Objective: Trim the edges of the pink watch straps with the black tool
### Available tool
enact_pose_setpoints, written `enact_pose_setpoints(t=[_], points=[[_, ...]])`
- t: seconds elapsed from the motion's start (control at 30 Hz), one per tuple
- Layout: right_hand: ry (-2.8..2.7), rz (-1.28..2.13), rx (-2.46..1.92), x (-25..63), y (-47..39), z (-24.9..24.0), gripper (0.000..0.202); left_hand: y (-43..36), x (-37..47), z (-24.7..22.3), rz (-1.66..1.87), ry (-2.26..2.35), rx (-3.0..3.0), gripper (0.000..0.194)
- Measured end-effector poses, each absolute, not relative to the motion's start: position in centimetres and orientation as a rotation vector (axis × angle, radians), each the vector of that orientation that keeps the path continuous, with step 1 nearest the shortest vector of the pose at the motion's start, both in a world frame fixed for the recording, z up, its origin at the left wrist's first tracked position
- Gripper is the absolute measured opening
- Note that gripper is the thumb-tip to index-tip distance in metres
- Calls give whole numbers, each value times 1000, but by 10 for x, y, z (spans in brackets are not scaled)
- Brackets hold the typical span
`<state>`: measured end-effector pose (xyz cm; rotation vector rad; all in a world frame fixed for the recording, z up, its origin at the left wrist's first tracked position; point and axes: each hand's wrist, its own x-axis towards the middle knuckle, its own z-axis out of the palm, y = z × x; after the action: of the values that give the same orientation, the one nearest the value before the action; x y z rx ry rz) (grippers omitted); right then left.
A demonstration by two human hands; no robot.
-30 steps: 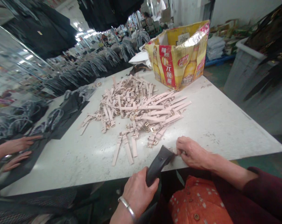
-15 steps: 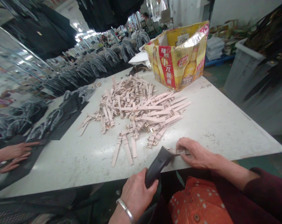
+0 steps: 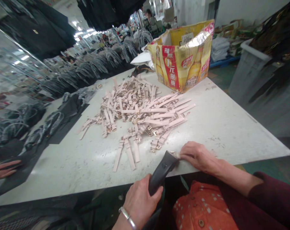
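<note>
While fast in left hand [image 3: 141, 199], black tool [image 3: 161, 171] diagonal, tip [image 3: 171, 158] up-right, strap [image 3: 176, 154] tight in right hand [image 3: 195, 156].

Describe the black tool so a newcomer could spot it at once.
On the white table, find the pile of pale straps. Below it in view, at the table's near edge, the left hand, with a silver bangle at its wrist, grips the tool. It is chunky and black, unlike the flat, pale straps.

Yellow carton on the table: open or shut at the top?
Open: the yellow carton shows its inner back wall above the front rim.
</note>
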<state>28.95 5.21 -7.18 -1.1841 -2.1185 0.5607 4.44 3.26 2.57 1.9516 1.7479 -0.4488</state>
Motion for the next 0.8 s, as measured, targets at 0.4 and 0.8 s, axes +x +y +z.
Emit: enact_pose_setpoints(t=[0.4,0.8], points=[[-2141,531,-1195,285,53,-63,21,34,45,31,-430,1730,2011,26],[-2161,672,-1084,292,49,-63,9,36,37,34,-436,1673,1991,28]])
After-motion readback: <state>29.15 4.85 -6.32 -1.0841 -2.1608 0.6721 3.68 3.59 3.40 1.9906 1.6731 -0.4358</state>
